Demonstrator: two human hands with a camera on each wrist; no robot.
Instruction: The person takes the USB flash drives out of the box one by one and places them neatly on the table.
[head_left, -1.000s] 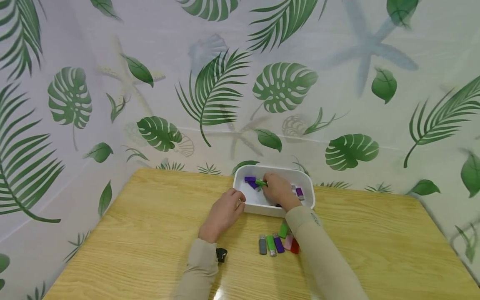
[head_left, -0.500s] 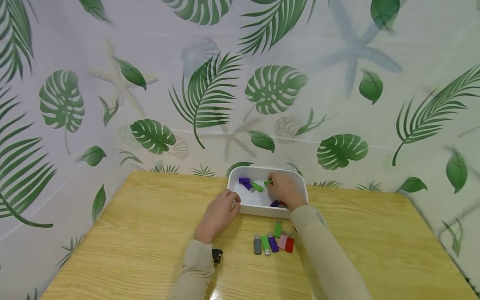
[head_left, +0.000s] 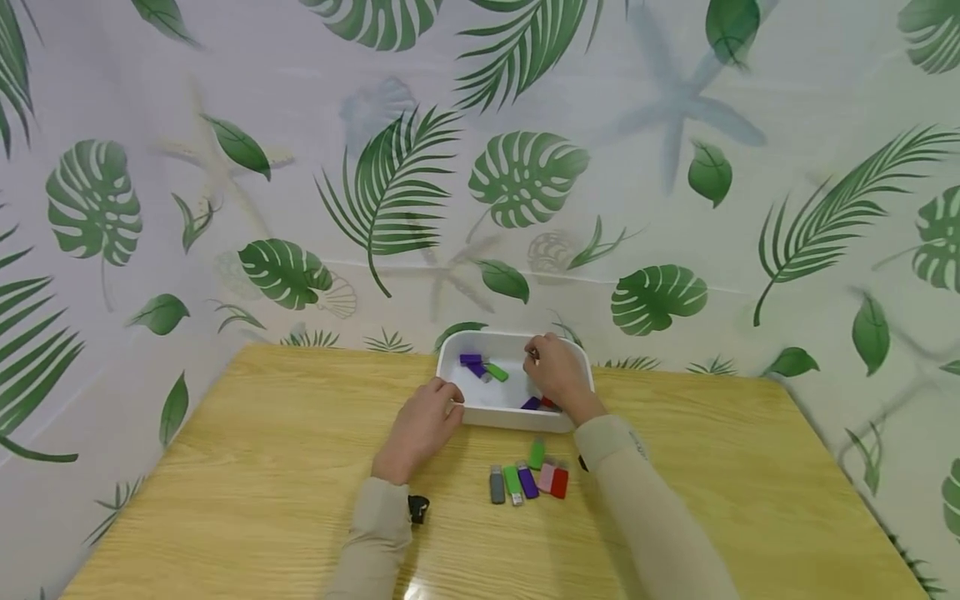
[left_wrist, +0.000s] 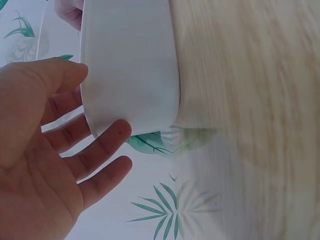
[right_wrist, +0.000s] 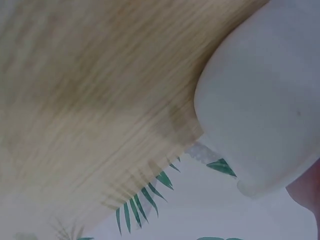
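A white plastic bin (head_left: 487, 416) stands at the back of the table. Inside its left part lie two purple USB sticks (head_left: 471, 359) and a green USB stick (head_left: 497, 372); a purple one (head_left: 530, 403) and a red one (head_left: 547, 402) show near the front wall. My left hand (head_left: 426, 421) holds the bin's near left corner, thumb and fingers spread about the rim in the left wrist view. Over the bin's right half, my right hand (head_left: 557, 373) pinches a small dark-looking USB stick (head_left: 534, 353), mostly hidden by the fingers.
In front of the bin several USB sticks lie in a rough row: grey (head_left: 497, 485), green (head_left: 513, 485), purple (head_left: 528, 482), pink (head_left: 548, 477) and red (head_left: 559, 483). Another green one (head_left: 537, 454) lies behind them. A leaf-patterned backdrop (head_left: 360, 308) borders the wooden table (head_left: 262, 467).
The green USB stick pinched by my right hand a second ago now lies in the bin beside the purple ones. That hand has moved right within the bin. My left hand stays at the corner.
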